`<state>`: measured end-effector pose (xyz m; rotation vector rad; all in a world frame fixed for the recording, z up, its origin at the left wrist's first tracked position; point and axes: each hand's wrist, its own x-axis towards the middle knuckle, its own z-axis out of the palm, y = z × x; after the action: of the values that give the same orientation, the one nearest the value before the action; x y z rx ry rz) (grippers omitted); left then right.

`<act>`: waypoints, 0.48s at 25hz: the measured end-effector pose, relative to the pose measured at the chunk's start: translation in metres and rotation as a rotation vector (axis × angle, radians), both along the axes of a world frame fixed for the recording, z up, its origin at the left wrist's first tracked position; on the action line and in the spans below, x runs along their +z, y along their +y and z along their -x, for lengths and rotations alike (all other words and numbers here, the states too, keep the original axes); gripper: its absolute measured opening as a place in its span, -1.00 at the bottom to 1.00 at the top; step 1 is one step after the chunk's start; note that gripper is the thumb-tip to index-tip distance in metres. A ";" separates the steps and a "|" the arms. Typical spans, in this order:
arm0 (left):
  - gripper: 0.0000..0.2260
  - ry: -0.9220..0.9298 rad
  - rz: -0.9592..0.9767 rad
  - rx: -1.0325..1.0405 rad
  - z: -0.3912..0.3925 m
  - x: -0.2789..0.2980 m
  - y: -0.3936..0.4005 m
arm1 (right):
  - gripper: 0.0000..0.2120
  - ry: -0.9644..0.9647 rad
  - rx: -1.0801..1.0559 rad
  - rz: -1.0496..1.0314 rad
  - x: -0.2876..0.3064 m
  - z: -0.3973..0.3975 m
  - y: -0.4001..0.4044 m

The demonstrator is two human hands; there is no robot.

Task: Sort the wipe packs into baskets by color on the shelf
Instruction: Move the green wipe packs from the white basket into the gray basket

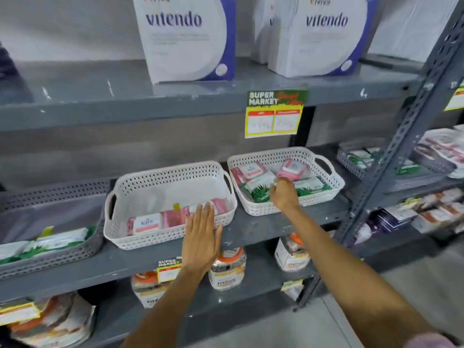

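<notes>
Head view: we're at the grey shelf (251,224), two white baskets on its middle board. Left basket (140,237) holds pink packs (173,218) along its front wall. Right basket (253,209), toward the shelf's right upright, holds mixed pink and green packs (261,193). Our left hand (200,237) lies flat, fingers spread, empty, against the left basket's front rim. Our right hand (282,190) is closed on the edge of a pink pack (292,170) in the right basket. We judge the packs light, soft, slippery film; best pinched at a short end or across the middle.
</notes>
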<state>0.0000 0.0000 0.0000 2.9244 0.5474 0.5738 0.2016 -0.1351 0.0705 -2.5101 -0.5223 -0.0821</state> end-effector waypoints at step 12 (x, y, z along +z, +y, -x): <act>-0.49 -0.012 -0.095 0.109 -0.008 -0.010 -0.001 | -0.10 0.354 0.089 0.368 -0.009 -0.096 0.027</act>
<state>0.0080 -0.0011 -0.0101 2.9918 0.7008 0.6465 0.2972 -0.1082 0.0611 -2.7603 -0.5373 0.5273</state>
